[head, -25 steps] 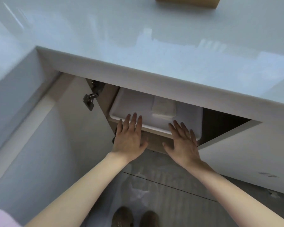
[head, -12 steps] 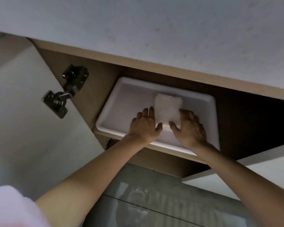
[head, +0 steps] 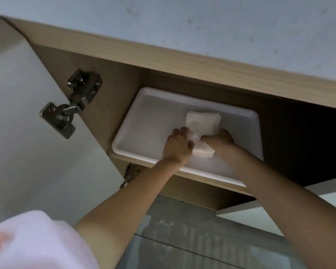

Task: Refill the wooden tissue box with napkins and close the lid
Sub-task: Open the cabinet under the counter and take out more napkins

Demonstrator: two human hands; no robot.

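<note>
A stack of white napkins (head: pixel 202 122) lies in a white plastic tray (head: pixel 149 121) on a shelf inside an open cabinet under the counter. My left hand (head: pixel 177 146) grips the stack's left side and my right hand (head: pixel 220 140) grips its right side. The near end of the stack is pinched and lifted between both hands, its corner sticking out toward me. The wooden tissue box is out of view.
The white cabinet door (head: pixel 27 133) stands open at the left on a metal hinge (head: pixel 74 105). The countertop's underside and wooden front rail (head: pixel 202 63) hang over the shelf. The right part of the cabinet is dark. Glossy floor lies below.
My head has dropped below the counter and closer to the shelf. Both hands moved from the tray's front rim into the tray and closed on the napkin stack, lifting its near end.
</note>
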